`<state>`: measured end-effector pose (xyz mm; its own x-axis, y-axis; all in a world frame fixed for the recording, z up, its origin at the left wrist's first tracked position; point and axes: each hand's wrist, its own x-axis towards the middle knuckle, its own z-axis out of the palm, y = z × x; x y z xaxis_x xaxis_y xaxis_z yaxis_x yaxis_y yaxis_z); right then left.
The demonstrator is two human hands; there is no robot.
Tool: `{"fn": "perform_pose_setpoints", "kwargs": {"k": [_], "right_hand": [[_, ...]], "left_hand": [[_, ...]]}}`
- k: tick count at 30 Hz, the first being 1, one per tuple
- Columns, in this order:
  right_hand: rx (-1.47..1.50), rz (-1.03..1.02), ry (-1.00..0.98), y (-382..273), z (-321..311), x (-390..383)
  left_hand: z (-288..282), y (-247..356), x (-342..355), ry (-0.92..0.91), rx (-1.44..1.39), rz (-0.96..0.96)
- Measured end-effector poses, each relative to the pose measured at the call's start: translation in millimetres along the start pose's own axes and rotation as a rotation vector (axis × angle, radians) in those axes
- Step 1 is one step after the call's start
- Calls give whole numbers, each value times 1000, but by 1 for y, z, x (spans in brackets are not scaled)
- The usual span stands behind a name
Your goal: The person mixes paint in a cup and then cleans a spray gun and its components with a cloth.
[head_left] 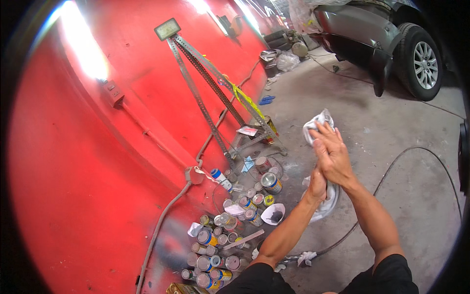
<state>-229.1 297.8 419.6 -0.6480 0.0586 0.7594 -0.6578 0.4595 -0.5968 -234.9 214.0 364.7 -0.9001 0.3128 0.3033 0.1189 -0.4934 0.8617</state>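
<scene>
**Hands working a rag over the garage floor**

Nearest me, at six o'clock, both forearms rise from the lower edge. My left hand (317, 183) sits low, curled against the heel of the other, and I cannot tell exactly what it grips. My right hand (334, 156) lies over it with fingers stretched flat toward twelve o'clock, pressed onto a white rag (316, 123) whose bunched end sticks out past the fingertips. Beneath the wrists a pale round bowl (327, 205) shows on the concrete floor (406, 161), partly hidden by my arms.

I judge this to be a wiping step, the hands rubbing against the cloth. The next move calls for a firm hold on the rag so it doesn't slip loose.

At nine o'clock of my hands, a cluster of paint cans (230, 230) crowds the foot of the red wall (98, 161). A black hose (406, 156) curves across the floor at three o'clock. Farther off, a metal stand (215, 93) leans on the wall, and a grey car (382, 34) sits at one o'clock.
</scene>
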Motion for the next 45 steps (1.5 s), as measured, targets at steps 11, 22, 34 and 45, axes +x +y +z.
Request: {"fn": "perform_pose_setpoints", "kwargs": {"k": [11, 22, 34, 45], "right_hand": [[310, 326, 151, 27, 54, -47], [11, -24, 255, 36, 15, -17], [695, 613, -14, 60, 12, -13], [633, 710, 143, 59, 21, -23]], "left_hand": [[-23, 11, 37, -67, 81, 268], [-5, 18, 8, -226, -28, -41], [-49, 4, 43, 33, 113, 253], [-51, -15, 18, -215, 1224, 741]]}}
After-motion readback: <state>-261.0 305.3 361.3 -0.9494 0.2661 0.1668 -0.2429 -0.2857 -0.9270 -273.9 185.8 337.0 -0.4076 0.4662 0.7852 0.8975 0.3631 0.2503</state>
